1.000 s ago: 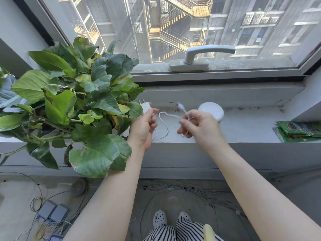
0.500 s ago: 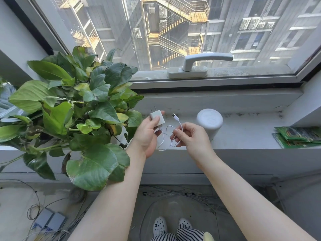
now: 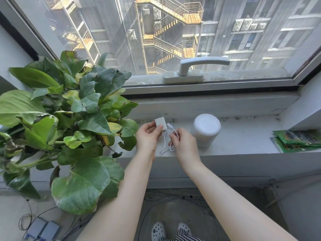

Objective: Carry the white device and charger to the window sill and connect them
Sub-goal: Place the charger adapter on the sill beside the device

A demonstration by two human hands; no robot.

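The white device [image 3: 205,129], a rounded cylinder, stands upright on the grey window sill [image 3: 243,136]. My left hand [image 3: 147,138] pinches the small white charger block [image 3: 159,122] just left of the device, above the sill's front edge. My right hand [image 3: 184,145] holds the thin white cable [image 3: 171,136] close to its plug end, which sticks up between my hands. The rest of the cable loops down below my fingers. The plug is apart from the device.
A large leafy potted plant [image 3: 69,122] fills the sill's left side, its leaves close to my left hand. Green packets [image 3: 298,140] lie at the sill's right end. The window handle [image 3: 196,68] sits above. Cables and boxes [image 3: 41,228] lie on the floor below.
The view tilted up a little. My hands drew closer together in front of the device; the charger block turned in my left hand, and the cable loop now hangs shorter.
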